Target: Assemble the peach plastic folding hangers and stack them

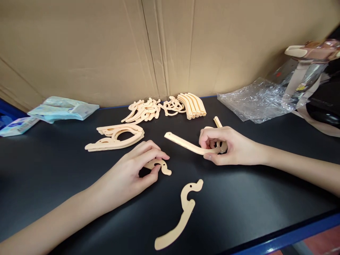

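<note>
Hands: 2, both occupied. Left hand: thumb and fingers pinched together on 1 hook piece, low over the black table, left of centre; cannot tell whether the piece touches the tabletop. Right hand: fingers curled, clamped on 1 long arm that points left; 1 shorter end sticks up behind the fingers. Parts inside that grip are mostly hidden, count uncertain.

Near edge, between the hands: 1 hook-and-arm pair, 2 parts overlapping, lying flat.

Behind the left hand: 1 flat stack, layers not countable. Along the back: 2 heaps, the larger heap left of the smaller heap, pieces tangled; then 1 bundle of curved arms, about 4 rows.

Surroundings: 2 packets at left; 1 clear bag and 1 bottle at right.
</note>
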`<state>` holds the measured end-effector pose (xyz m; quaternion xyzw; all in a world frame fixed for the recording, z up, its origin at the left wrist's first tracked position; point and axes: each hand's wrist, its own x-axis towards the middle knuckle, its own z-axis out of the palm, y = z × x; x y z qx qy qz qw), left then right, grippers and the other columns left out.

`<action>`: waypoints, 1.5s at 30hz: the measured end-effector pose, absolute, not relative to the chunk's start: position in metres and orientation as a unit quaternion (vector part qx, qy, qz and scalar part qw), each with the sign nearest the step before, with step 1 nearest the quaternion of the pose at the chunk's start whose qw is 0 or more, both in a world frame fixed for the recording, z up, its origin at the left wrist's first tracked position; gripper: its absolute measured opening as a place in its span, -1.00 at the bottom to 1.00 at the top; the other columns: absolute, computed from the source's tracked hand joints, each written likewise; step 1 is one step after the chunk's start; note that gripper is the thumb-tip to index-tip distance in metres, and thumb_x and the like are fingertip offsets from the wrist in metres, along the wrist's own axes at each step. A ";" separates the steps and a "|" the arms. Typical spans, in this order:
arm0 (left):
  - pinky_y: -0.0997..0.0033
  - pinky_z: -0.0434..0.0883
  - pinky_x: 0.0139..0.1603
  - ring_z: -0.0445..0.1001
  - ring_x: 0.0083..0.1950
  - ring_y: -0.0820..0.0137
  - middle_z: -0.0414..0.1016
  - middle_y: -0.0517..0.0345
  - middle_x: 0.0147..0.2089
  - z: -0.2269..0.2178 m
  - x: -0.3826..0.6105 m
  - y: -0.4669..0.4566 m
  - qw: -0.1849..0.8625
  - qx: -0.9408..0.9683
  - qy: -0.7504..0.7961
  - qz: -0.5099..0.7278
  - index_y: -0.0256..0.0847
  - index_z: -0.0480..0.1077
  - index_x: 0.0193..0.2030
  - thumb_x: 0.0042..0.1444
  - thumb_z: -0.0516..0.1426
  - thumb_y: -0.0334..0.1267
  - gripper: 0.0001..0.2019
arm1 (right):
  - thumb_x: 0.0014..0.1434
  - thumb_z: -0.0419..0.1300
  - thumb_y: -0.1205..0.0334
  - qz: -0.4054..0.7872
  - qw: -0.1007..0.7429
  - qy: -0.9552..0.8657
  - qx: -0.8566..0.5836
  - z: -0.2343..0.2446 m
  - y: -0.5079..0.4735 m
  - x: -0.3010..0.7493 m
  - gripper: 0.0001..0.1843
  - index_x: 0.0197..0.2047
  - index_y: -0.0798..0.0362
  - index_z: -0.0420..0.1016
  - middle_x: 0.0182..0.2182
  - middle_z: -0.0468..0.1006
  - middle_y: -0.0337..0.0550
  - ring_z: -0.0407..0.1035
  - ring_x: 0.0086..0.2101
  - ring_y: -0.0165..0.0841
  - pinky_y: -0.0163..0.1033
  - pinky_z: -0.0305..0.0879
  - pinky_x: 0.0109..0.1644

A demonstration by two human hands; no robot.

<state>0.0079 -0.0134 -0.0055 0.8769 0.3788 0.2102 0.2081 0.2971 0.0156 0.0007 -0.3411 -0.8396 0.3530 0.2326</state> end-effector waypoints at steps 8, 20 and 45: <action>0.50 0.39 -0.15 0.39 -0.14 0.46 0.36 0.17 -0.10 -0.001 0.009 -0.013 0.173 0.895 0.362 0.195 -0.14 0.31 -0.22 0.29 -0.04 -0.38 -0.86 | 0.21 0.24 0.21 0.534 0.184 -0.756 -0.331 0.003 0.016 0.296 -0.78 -0.32 0.05 0.24 -0.46 0.51 -0.29 0.28 -0.53 -0.56 -0.42 0.24 -0.46; 0.35 0.41 -0.09 0.48 -0.06 0.33 0.44 0.13 -0.05 -0.001 0.002 -0.017 0.014 0.926 0.344 0.155 -0.15 0.33 0.00 0.40 0.00 -0.17 -0.83 | 0.18 0.31 0.08 0.567 0.167 -0.734 -0.335 0.008 0.019 0.298 -0.71 -0.31 0.06 0.31 -0.50 0.51 -0.32 0.31 -0.52 -0.54 -0.43 0.31 -0.48; 0.49 0.38 -0.33 0.53 -0.35 0.44 0.57 0.26 -0.22 -0.004 0.004 -0.021 0.057 0.866 0.437 0.235 -0.08 0.29 -0.04 0.42 -0.08 -0.15 -0.83 | 0.16 0.32 0.07 0.580 0.150 -0.728 -0.333 0.010 0.021 0.299 -0.70 -0.34 0.08 0.33 -0.51 0.50 -0.31 0.32 -0.51 -0.55 -0.44 0.27 -0.50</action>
